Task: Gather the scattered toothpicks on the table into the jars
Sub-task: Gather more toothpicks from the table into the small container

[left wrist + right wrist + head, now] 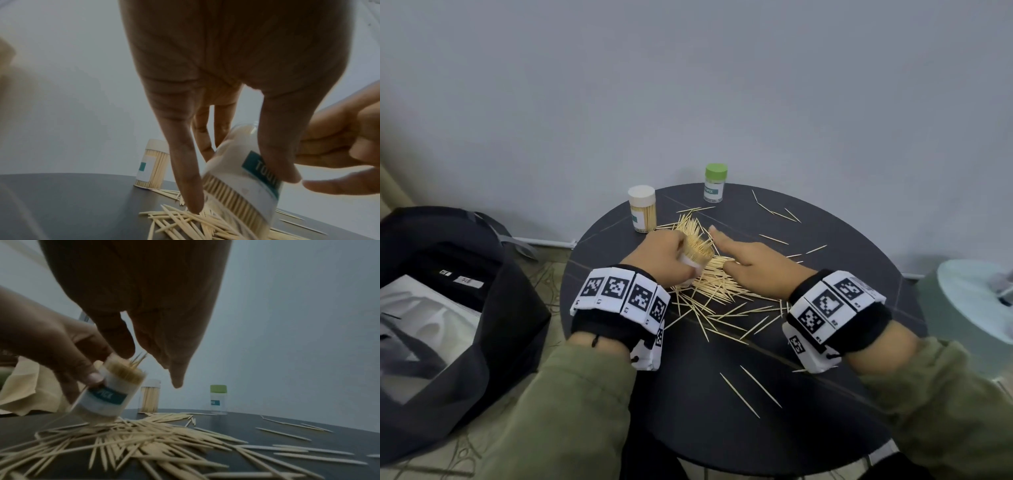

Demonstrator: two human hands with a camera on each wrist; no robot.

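My left hand (671, 255) grips an open clear jar (697, 255) packed with toothpicks, tilted, with its base on the toothpick pile (717, 291) mid-table. In the left wrist view thumb and fingers wrap the jar (242, 178) at its teal label. My right hand (722, 246) hovers just right of the jar mouth with fingers straight and nothing in it; its fingertips (177, 379) hang beside the jar (111, 395). A white-lidded jar (642, 209) full of toothpicks and a green-lidded jar (715, 183) stand at the far edge. Loose toothpicks (144, 443) spread over the dark round table (722, 411).
A black bag (448, 308) with white contents sits on the floor to the left. A pale green round stool (969, 308) stands to the right. A grey wall rises right behind the table. A few stray toothpicks (753, 394) lie near the front.
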